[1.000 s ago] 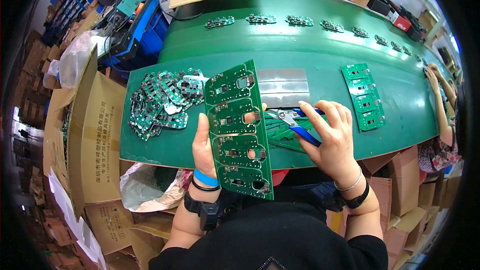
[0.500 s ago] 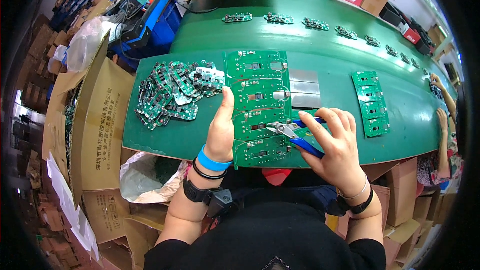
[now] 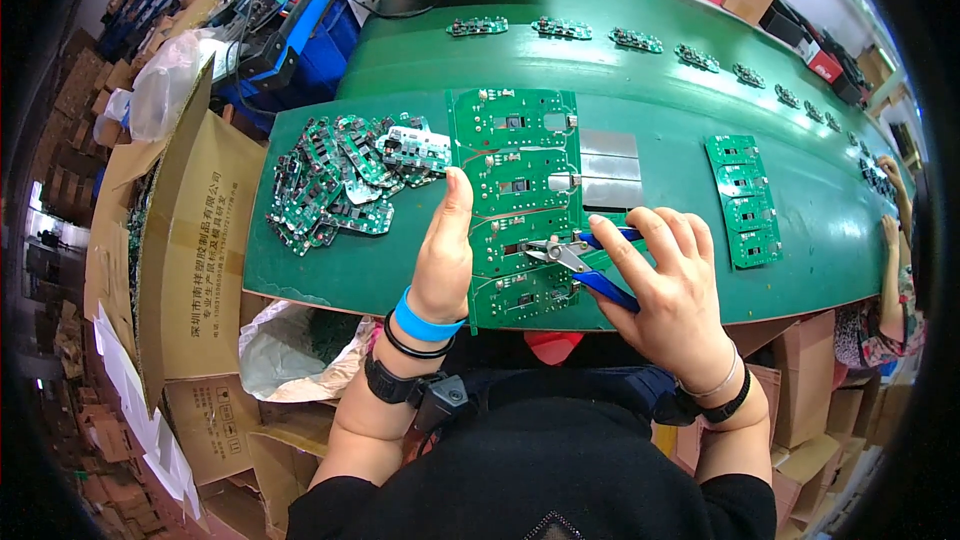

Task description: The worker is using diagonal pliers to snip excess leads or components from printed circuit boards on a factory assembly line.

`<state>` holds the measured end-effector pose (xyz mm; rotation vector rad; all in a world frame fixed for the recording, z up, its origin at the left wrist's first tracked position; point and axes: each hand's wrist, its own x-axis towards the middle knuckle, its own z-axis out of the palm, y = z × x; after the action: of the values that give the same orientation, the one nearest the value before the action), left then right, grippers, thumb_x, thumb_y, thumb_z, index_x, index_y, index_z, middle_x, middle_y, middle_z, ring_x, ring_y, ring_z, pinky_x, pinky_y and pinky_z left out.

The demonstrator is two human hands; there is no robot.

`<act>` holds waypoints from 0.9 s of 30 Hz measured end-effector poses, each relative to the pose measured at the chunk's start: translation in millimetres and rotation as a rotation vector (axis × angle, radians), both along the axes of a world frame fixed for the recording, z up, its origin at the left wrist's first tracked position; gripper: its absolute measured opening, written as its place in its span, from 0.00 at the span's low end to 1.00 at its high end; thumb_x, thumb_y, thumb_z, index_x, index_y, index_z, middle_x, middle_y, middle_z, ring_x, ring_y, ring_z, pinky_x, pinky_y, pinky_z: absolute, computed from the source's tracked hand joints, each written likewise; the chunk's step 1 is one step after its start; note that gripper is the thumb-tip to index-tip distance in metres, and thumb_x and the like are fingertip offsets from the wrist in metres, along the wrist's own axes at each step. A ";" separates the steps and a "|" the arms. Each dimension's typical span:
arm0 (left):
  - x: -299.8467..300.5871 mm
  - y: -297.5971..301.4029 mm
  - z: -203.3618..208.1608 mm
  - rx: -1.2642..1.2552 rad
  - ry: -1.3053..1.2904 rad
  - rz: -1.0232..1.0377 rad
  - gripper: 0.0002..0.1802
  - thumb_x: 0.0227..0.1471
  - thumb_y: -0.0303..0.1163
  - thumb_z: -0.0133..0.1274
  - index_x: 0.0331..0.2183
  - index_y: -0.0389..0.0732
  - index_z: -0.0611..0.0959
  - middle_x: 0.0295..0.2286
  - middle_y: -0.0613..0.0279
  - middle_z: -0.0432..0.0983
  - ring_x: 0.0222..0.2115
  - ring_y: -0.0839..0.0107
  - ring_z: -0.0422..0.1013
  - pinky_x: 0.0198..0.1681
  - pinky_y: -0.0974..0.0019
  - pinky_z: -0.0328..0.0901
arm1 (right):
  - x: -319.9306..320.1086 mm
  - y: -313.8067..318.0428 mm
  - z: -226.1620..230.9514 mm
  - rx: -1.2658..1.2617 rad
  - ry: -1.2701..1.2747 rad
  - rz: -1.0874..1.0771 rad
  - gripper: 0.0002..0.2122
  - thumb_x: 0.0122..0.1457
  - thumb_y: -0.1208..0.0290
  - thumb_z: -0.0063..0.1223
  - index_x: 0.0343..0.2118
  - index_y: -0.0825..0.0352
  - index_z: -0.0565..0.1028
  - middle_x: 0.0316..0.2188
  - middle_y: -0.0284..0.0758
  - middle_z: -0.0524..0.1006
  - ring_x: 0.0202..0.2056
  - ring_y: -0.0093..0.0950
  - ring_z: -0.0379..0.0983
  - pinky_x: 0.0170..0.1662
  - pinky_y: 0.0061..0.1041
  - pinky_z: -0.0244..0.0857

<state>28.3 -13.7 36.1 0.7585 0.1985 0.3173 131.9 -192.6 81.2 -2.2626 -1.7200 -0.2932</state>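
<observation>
My left hand (image 3: 443,260) grips the left edge of a long green circuit board panel (image 3: 512,158). Its thumb points up along that edge, and its fingers are hidden under the board. Blue-handled nippers (image 3: 568,256) are in my right hand (image 3: 672,288), which is closed around the handles. Their metal jaws lie over the lower part of the panel, at one of the dark components; whether they touch it I cannot tell. To the left of the panel is a heap of small populated circuit boards (image 3: 325,175), with a whitish one on top.
Metal plates (image 3: 610,168) lie right of the panel. Another green panel (image 3: 742,202) rests farther right. A row of boards (image 3: 563,29) lines the green belt (image 3: 420,60) behind. A cardboard box (image 3: 205,250) stands at left. Another person's hand (image 3: 888,230) is at far right.
The nippers and my right hand have shifted slightly left along the panel. The far boards have moved a little to the right. My left hand keeps its hold.
</observation>
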 end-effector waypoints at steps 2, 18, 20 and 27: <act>0.7 -0.4 -0.5 -0.007 -0.003 -0.001 0.37 0.58 0.58 0.24 0.55 0.37 0.61 0.48 0.47 0.66 0.46 0.54 0.68 0.48 0.53 0.66 | -0.2 -0.1 0.8 0.009 -0.021 0.001 0.28 0.39 0.65 0.61 0.48 0.61 0.69 0.40 0.39 0.67 0.43 0.37 0.63 0.48 0.37 0.53; 2.3 -0.8 -0.9 -0.019 0.005 0.048 0.37 0.58 0.58 0.24 0.55 0.37 0.61 0.48 0.47 0.67 0.45 0.55 0.69 0.47 0.53 0.67 | 3.7 1.2 -8.7 0.018 0.004 0.015 0.28 0.39 0.64 0.61 0.48 0.61 0.69 0.39 0.37 0.67 0.42 0.35 0.63 0.45 0.36 0.54; 2.9 0.7 -0.4 -0.007 0.006 0.041 0.37 0.58 0.58 0.24 0.55 0.37 0.61 0.47 0.47 0.67 0.45 0.55 0.69 0.47 0.53 0.67 | 3.9 1.4 -9.2 0.032 -0.020 0.015 0.29 0.38 0.65 0.61 0.49 0.61 0.69 0.38 0.37 0.67 0.41 0.34 0.63 0.44 0.35 0.54; 2.8 -0.2 2.7 -0.084 -0.020 0.015 0.37 0.58 0.59 0.24 0.54 0.37 0.62 0.47 0.47 0.67 0.45 0.55 0.68 0.47 0.52 0.66 | 4.4 0.8 -6.7 0.059 -0.063 0.036 0.30 0.34 0.67 0.62 0.48 0.60 0.70 0.37 0.35 0.67 0.39 0.33 0.64 0.42 0.34 0.55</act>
<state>31.0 -14.0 38.9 0.6707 0.1976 0.3292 136.3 -191.8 74.6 -2.2004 -1.7571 -0.4067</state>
